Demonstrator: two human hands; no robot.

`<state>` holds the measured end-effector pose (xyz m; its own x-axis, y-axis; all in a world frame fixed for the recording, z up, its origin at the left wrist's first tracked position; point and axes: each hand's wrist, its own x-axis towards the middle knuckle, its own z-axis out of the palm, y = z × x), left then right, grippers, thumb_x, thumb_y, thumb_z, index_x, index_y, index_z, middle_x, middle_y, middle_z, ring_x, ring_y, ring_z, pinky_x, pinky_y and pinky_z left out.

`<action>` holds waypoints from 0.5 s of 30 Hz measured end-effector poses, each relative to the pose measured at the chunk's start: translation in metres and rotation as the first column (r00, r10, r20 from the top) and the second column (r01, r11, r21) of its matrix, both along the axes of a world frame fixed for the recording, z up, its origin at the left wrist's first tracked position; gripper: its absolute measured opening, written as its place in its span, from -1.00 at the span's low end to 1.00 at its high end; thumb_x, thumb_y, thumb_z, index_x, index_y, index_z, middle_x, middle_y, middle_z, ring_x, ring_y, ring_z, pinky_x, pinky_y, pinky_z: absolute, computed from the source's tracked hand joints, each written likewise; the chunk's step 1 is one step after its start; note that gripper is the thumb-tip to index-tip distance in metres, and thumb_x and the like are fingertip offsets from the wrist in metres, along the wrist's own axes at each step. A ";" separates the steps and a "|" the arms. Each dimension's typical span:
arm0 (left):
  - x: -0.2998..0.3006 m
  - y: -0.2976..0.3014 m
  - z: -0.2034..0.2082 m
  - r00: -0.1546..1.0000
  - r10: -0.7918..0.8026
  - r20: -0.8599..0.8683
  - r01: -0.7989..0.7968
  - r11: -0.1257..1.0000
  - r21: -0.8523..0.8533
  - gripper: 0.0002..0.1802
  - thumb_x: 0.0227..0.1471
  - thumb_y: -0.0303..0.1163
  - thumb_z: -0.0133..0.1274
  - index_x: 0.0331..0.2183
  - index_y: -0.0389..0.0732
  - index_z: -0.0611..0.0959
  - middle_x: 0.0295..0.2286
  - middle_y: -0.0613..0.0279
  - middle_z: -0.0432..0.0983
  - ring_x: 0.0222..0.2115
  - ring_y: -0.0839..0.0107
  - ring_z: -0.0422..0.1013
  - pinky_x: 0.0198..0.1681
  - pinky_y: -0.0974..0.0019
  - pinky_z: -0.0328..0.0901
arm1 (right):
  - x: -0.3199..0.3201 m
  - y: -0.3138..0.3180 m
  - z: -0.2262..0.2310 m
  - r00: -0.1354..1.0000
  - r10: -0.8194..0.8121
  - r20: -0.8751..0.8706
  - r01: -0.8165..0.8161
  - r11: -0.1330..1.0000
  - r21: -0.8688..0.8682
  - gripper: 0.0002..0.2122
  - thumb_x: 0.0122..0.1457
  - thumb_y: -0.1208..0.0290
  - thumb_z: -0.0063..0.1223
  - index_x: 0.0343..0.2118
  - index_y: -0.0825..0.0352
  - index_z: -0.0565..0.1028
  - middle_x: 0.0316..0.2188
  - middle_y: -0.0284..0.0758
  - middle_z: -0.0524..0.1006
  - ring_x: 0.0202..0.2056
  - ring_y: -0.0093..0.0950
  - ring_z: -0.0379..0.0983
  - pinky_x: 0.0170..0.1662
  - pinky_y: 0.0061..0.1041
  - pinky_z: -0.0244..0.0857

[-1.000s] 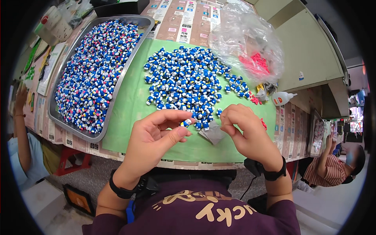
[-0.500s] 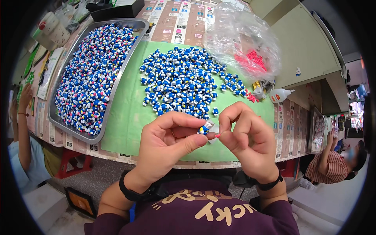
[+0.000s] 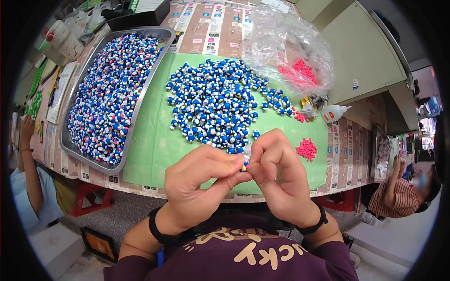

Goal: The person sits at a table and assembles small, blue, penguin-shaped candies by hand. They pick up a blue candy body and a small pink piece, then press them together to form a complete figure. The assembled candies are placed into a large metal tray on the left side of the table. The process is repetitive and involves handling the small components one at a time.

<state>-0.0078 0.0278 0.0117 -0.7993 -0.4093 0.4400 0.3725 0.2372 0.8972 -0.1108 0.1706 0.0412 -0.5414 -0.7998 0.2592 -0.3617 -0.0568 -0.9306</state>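
Note:
In a pinch between thumb and forefinger, my left hand (image 3: 204, 180) holds a small blue and white figurine (image 3: 243, 167) with a touch of yellow. My right hand (image 3: 281, 175) is closed against the figurine's right side. Its thumb and fingertip pinch a tiny pink piece that is mostly hidden there. The two hands' fingertips meet over the near part of a green mat (image 3: 152, 164). Just beyond them a big pile of similar blue and white figurines (image 3: 211, 103) is spread out. Right of my right hand lies a heap of small pink pieces (image 3: 306, 150).
A metal tray (image 3: 129, 149) full of figurines stands at left. At the far right are a clear plastic bag (image 3: 267, 42) with pink pieces, a white squeeze bottle (image 3: 333, 113) and a cabinet (image 3: 370, 51). Other people sit at both sides, one with a striped sleeve (image 3: 386, 194).
My right hand has moved left and brought the pink piece against the figurine. My left hand has turned, its fingers now covering more of the figurine. The near pink heap has come into view.

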 end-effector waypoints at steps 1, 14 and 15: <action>0.001 -0.002 0.004 1.000 0.001 0.009 -0.001 0.999 -0.050 -0.73 -0.23 -0.71 0.33 -0.37 -0.32 0.68 -0.42 0.12 0.58 -0.40 0.42 0.54 -0.36 0.42 0.44 | 0.000 -0.001 -0.001 0.999 -0.011 0.038 0.011 1.000 0.003 -0.77 0.10 0.70 0.08 -0.43 0.27 0.25 -0.34 -0.33 0.29 -0.29 -0.53 0.24 -0.19 -0.57 0.16; 0.053 -0.122 -0.001 0.796 0.582 0.163 -0.535 0.804 -0.258 -0.86 0.02 -0.66 0.12 -0.30 -0.33 0.56 -0.37 0.29 0.44 -0.44 0.65 0.36 -0.48 0.59 0.28 | -0.055 0.066 0.009 0.910 -0.339 0.237 0.335 0.940 0.060 -0.79 0.17 0.69 0.02 -0.31 0.24 0.25 -0.28 -0.41 0.30 -0.24 -0.66 0.22 -0.14 -0.66 0.18; 0.052 -0.126 0.002 0.734 0.635 0.239 -0.571 0.769 -0.289 -0.86 0.03 -0.64 0.13 -0.30 -0.33 0.56 -0.36 0.30 0.44 -0.45 0.66 0.36 -0.49 0.60 0.27 | -0.061 0.074 0.008 0.915 -0.347 0.203 0.337 0.938 0.086 -0.80 0.16 0.68 0.04 -0.33 0.26 0.27 -0.29 -0.41 0.33 -0.25 -0.65 0.25 -0.14 -0.65 0.19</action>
